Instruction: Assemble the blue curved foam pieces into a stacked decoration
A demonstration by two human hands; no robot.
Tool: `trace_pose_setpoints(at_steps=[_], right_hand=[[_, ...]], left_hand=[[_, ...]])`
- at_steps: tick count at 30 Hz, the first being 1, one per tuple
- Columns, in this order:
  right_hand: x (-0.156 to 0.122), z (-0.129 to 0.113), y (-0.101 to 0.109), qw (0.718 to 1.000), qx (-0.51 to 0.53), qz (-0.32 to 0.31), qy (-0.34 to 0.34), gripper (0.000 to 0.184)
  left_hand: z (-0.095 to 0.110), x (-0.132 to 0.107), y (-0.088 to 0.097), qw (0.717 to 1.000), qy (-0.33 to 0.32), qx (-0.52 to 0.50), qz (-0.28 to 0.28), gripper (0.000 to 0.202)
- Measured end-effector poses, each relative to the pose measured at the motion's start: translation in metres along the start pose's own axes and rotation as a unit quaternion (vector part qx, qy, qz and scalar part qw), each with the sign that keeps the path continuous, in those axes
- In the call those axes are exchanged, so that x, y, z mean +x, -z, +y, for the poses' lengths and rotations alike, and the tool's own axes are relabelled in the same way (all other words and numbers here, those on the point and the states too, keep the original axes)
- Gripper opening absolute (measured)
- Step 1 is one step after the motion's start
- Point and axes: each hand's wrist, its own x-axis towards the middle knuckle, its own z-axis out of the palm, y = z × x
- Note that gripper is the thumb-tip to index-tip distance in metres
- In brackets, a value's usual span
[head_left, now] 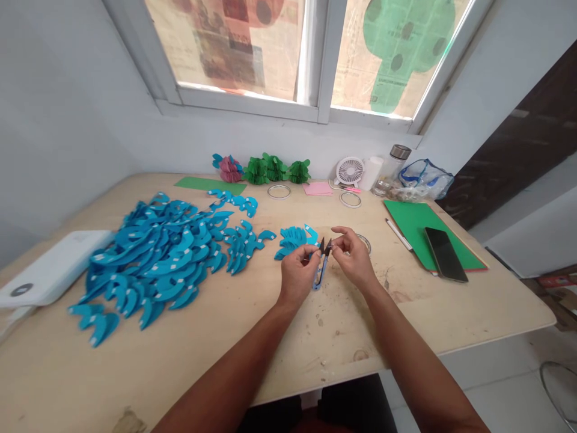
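Note:
My left hand (297, 269) is closed in a pinch over the middle of the table. What its fingertips hold is too small to make out. My right hand (352, 255) faces it, thumb and index finger pinched near the blade tips, the other fingers raised; any small thing in that pinch cannot be made out. Between the two hands are blue-handled thread snips (319, 278), their dark blades spread and pointing away from me. Just beyond my left hand sits a small bunch of blue folded paper pieces (292, 237). A roll of tape (364, 242) is partly hidden behind my right hand.
A large heap of blue paper cutouts (157, 252) covers the left, beside a white device (58, 264). Green paper figures (274, 168), a small fan (350, 171) and a bottle (396, 161) line the back. At right, a phone (445, 254) lies on green sheets (410, 225) near a pen (399, 234).

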Motion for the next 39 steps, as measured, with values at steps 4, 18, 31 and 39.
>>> trace_pose_setpoints(at_steps=[4, 18, 31, 39], right_hand=[[0.001, 0.004, 0.0, 1.0, 0.023, -0.01, -0.008, 0.04], [0.001, 0.001, -0.008, 0.995, 0.09, 0.016, -0.033, 0.04], [-0.003, -0.007, -0.016, 0.992, 0.11, 0.058, -0.035, 0.043], [-0.005, -0.004, -0.019, 0.992, 0.092, 0.075, -0.032, 0.044]], left_hand=[[-0.001, 0.001, -0.001, 1.0, 0.015, -0.015, 0.001, 0.009], [0.002, -0.002, 0.0, 1.0, -0.01, 0.001, -0.004, 0.009], [-0.004, -0.003, -0.002, 0.999, -0.036, 0.018, -0.002, 0.009], [-0.007, -0.002, -0.002, 0.998, -0.05, 0.031, 0.012, 0.011]])
